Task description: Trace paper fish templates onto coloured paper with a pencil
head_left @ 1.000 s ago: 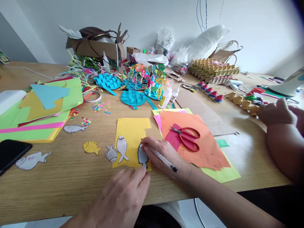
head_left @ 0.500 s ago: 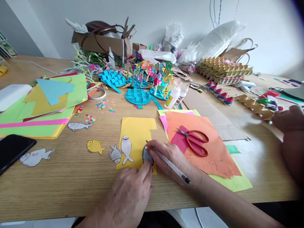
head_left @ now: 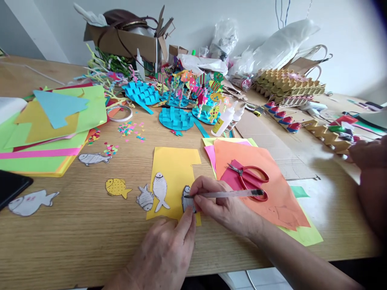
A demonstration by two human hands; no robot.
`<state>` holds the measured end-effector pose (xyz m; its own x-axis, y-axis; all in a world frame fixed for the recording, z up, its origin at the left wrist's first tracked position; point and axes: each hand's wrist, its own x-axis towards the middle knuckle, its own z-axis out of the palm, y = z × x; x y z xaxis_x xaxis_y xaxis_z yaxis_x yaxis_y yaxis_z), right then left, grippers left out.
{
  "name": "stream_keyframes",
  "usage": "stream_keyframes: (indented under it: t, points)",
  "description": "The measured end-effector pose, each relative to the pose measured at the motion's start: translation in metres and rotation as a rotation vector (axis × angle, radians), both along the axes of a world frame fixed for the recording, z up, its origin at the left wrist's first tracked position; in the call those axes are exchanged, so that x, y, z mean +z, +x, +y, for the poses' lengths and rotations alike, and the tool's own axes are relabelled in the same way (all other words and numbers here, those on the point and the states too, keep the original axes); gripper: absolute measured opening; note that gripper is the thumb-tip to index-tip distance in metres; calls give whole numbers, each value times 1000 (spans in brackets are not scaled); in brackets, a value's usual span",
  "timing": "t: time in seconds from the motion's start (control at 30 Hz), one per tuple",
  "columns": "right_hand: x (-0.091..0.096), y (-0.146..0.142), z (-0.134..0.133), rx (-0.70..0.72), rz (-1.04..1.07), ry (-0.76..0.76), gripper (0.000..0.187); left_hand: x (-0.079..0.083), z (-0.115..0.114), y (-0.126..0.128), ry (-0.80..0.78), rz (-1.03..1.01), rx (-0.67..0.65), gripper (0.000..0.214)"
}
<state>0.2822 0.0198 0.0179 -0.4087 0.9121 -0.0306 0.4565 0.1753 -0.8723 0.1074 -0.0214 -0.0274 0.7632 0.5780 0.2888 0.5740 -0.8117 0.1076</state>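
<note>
My right hand (head_left: 222, 203) grips a pen (head_left: 232, 193), which now lies nearly level with its tip at the left edge of a grey paper fish cutout (head_left: 188, 201). That cutout rests on a notched yellow sheet (head_left: 173, 161), its lower part under my fingers. With the index finger stretched and the other fingers curled, my left hand (head_left: 166, 249) pins the cutout down. Two white fish cutouts, a slim one (head_left: 160, 189) and a rounder one (head_left: 145, 198), lie to its left. Farther left sit a yellow dotted fish (head_left: 117, 187) and a white fish (head_left: 32, 202).
Red-handled scissors (head_left: 248, 177) lie on orange paper (head_left: 278, 201) at right. Glue bottles (head_left: 223, 120) stand behind, near woven blue paper discs (head_left: 176, 119). Coloured sheets (head_left: 60, 141) and a phone (head_left: 13, 188) are at left. Another person's hand (head_left: 367, 155) shows at the right edge.
The pen has swung from slanting down to nearly level, and its tip has moved down along the fish's edge. My left hand keeps pressing. The view has shifted slightly.
</note>
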Motion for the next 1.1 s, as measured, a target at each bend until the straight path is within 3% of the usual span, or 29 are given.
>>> stream_keyframes:
  t: [0.27, 0.57, 1.1]
  points:
    - [-8, 0, 3, 87, -55, -37, 11, 1, -1, -2, -25, -8, -11, 42]
    - [-7, -2, 3, 94, -128, -26, 17, 2, -1, -1, -67, 100, -9, 40]
    - [-7, -4, 3, 102, -192, 18, 15, 1, -2, -1, -85, 53, -7, 46]
